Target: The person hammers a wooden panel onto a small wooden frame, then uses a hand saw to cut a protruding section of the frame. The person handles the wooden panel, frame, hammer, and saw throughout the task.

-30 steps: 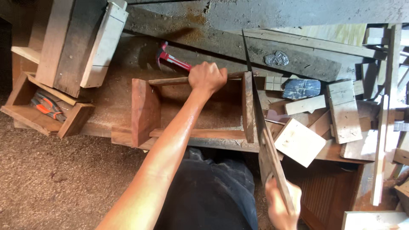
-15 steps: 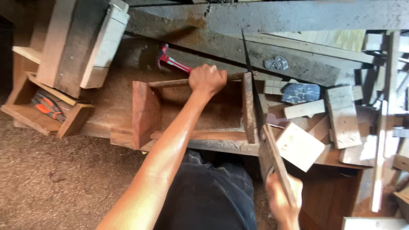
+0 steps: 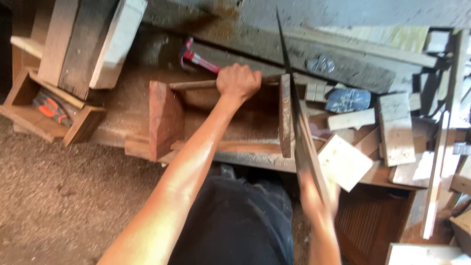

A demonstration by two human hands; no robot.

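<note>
Right grip (image 3: 319,196), blurred, stays clamped on the saw (image 3: 299,132), now drawn back; left grip (image 3: 239,81) still clamps the box (image 3: 221,122) rail ahead.

A rough floor (image 3: 54,196) of packed dirt and sawdust fills the lower left of the frame, brownish-grey and speckled. Along the top runs a grey concrete slab (image 3: 343,14), stained and worn, brightly lit toward the upper right. In the upper left, thick planks (image 3: 73,44) lean together, with a pale painted block (image 3: 117,44) beside them. Below these, at the left edge, sits a small open wooden tray (image 3: 81,130). The right side is crowded with offcuts (image 3: 397,127) of pale and dark wood lying at all angles. At the lower right, a ribbed brown panel (image 3: 368,221) lies in shadow.
</note>
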